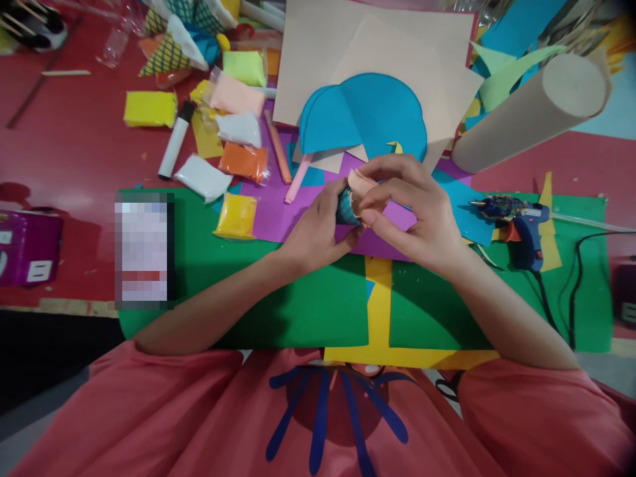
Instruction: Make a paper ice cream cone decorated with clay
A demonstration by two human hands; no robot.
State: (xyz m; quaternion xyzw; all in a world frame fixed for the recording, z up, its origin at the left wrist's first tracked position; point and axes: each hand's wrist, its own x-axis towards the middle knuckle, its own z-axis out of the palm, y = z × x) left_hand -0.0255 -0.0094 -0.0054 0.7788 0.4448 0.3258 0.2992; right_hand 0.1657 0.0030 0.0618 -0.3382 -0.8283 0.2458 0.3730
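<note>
A broad, flat green sheet [298,291] spans the work area, with a smooth purple sheet [278,215] partly over it. Above the purple sheet, the left hand [318,225] grasps a small blue, dark-patterned piece [345,208] around its side, while the right hand [415,205] pinches a thin, curled peach-coloured piece [358,184] at its opening, thumb against fingertips. Whether the two are joined is hidden by the fingers. The step in hand appears to be fitting or shaping the peach edge; the next move calls for a steady left grip and light, even right-hand pressure that doesn't crush the curl.
</note>
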